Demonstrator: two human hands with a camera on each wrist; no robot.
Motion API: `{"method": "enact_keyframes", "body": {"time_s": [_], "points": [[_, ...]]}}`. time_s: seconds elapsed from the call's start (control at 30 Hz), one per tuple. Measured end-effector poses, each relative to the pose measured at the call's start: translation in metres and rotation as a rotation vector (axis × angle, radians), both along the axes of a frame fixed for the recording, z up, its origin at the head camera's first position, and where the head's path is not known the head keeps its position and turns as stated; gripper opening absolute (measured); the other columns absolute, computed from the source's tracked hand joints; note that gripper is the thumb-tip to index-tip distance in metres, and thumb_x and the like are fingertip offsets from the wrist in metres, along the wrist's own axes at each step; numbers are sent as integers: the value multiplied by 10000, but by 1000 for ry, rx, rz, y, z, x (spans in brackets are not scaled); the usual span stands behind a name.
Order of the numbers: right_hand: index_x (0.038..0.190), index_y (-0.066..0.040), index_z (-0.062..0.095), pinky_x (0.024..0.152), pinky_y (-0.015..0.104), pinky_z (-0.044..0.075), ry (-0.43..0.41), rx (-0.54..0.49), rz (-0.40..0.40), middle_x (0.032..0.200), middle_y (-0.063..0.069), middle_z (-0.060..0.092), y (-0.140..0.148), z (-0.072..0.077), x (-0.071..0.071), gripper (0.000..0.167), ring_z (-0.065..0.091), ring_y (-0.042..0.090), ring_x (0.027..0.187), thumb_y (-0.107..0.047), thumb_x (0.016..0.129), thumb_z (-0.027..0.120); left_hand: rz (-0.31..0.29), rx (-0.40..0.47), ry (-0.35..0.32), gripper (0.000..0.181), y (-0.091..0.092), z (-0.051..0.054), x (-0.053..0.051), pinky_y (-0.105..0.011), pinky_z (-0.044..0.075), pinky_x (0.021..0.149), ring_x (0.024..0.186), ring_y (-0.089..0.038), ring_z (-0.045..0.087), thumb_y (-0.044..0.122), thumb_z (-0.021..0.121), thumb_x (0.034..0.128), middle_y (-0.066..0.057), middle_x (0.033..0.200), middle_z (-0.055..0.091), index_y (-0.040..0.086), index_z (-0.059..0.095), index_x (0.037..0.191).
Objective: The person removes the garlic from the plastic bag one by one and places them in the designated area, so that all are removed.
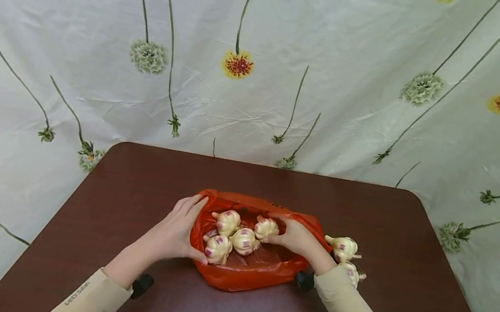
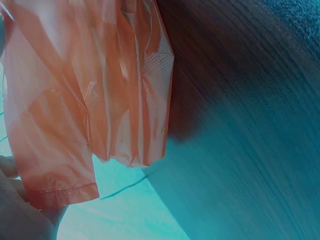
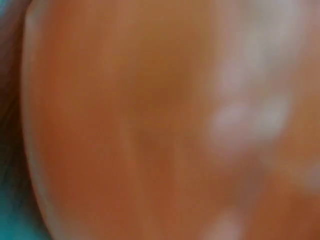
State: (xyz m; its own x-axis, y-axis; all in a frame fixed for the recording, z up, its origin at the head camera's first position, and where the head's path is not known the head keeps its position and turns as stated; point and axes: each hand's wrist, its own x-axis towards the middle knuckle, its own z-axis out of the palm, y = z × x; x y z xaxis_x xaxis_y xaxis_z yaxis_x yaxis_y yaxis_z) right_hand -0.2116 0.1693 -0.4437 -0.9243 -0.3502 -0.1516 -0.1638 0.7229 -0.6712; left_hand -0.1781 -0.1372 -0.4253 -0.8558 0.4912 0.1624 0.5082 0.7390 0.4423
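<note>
A red plastic bag [image 1: 233, 280] lies with its mouth spread wide on the table. Inside it are several garlic bulbs [image 1: 244, 241], pale with purple patches. At the bag's left side, my left hand [image 1: 174, 230] grips the rim, thumb at the near edge and fingers at the far edge. My right hand [image 1: 298, 237] reaches in over the right rim and holds a garlic bulb [image 1: 266, 228] between thumb and fingers. The left wrist view has the bag's crinkled side [image 2: 115, 100] close up; in the right wrist view, blurred orange plastic [image 3: 125, 125] hides the hand.
Two more garlic bulbs [image 1: 343, 248] lie outside the bag, to its right, one partly behind the right sleeve. The dark brown table [image 1: 157, 175] has rounded far corners. A white flower-patterned cloth [image 1: 275, 33] hangs behind it.
</note>
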Motion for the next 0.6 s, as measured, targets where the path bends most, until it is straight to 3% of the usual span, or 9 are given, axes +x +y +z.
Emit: {"method": "enact_keyframes", "body": {"time_s": [0.23, 0.6], "points": [[1312, 35, 571, 1038, 491, 454, 89, 36, 35, 1294, 190, 622, -8, -11, -2, 599, 589, 347, 1196, -207, 820, 811, 2, -4, 15, 1230, 1, -1, 0, -596, 440, 1025, 1340, -455, 329, 457, 942, 541, -292, 1497, 346, -77, 334, 1468], [1261, 1, 614, 979, 465, 489, 91, 4, -34, 1202, 158, 668, -5, -8, 3, 555, 632, 284, 1083, -190, 789, 834, 7, -7, -22, 1241, 2, -2, 0, -593, 433, 1037, 1374, -432, 295, 441, 940, 553, -271, 1536, 301, -54, 300, 1494]]}}
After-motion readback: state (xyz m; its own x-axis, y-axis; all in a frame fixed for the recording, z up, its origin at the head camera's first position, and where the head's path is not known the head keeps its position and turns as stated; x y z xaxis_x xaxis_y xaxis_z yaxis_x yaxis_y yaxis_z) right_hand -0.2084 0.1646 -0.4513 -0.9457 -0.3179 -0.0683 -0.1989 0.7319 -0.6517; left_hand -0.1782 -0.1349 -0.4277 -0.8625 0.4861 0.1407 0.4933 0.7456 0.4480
